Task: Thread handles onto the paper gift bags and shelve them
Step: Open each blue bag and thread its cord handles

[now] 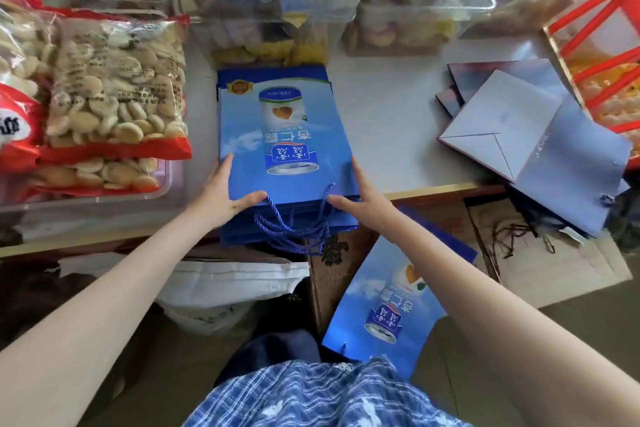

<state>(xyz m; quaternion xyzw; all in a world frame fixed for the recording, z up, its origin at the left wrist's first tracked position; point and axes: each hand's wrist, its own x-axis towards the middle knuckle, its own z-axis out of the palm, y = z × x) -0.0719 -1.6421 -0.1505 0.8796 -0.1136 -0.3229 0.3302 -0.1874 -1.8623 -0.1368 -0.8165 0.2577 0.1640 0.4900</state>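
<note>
Biscuit packs [114, 87]: at 9 o'clock from the stack, on the white shelf [391, 114].
Left hand [221, 194]: fingers straight along the stack's left edge, thumb laid flat on its near edge at 7 o'clock.
Stack of blue gift bags [280, 135]: flat on the shelf between both hands, near end overhanging; blue cord handles [294, 222] hang at 6 o'clock (tangled together).
Right hand [360, 198]: fingers straight against the right edge, thumb on the near edge at 5 o'clock.
Loose bag [391, 302]: lower, under the right forearm.
Unthreaded bags [533, 135]: at 3 o'clock, well apart.
</note>
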